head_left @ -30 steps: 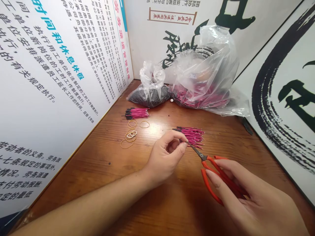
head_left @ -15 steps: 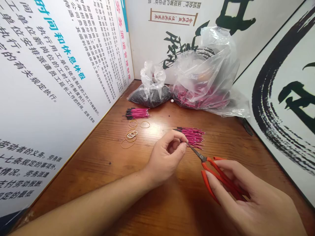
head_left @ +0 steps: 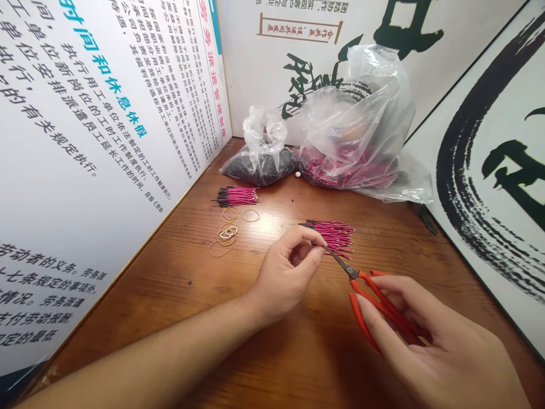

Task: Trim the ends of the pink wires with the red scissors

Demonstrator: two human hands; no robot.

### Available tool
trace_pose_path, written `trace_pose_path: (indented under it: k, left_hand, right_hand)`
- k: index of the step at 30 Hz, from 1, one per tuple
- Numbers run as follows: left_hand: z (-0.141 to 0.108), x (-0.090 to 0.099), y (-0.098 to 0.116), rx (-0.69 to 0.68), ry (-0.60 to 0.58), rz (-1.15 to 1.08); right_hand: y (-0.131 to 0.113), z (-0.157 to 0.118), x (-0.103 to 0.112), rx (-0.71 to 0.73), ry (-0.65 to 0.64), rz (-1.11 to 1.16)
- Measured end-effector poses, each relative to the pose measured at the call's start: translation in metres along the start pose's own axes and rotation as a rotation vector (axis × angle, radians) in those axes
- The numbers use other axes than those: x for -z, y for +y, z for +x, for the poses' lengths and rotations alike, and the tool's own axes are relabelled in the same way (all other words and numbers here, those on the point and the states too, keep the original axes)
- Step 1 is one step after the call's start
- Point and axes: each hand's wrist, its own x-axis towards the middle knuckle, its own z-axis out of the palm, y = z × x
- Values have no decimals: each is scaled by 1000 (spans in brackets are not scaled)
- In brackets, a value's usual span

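My right hand (head_left: 430, 335) grips a pair of scissors (head_left: 370, 295) with red handles, its dark blades pointing up and left. The blade tips touch or nearly touch the fingertips of my left hand (head_left: 289, 270), whose thumb and forefinger are pinched together. What that pinch holds is too small to make out. Just behind the left fingertips lies a bundle of pink wires with black ends (head_left: 336, 236). A second, neater bundle of pink and black wires (head_left: 237, 196) lies farther back on the left.
Several rubber bands (head_left: 223, 238) lie left of my left hand on the wooden table (head_left: 179, 284). At the back stand a plastic bag of dark pieces (head_left: 259, 165) and a larger bag of pink wires (head_left: 353, 159). Printed panels (head_left: 140, 85) enclose the table.
The scissors have shifted very slightly to the right and their blades look closer together. Both hands are almost where they were; the wires and bags have not moved.
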Motion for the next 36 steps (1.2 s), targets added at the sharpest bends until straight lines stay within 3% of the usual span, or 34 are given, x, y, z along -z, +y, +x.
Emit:
trace_pose_path:
  k: [10,23,36]
  left_hand:
    - [0,0,1,-7,2,26]
    - [1,1,1,0,4,46]
    - [1,2,3,69,-30,79]
  right_hand:
    - [1,-1,0,11,-9,5]
    - [6,-4,-1,-93,-138,125]
    - [6,-2,1,61,24,-114]
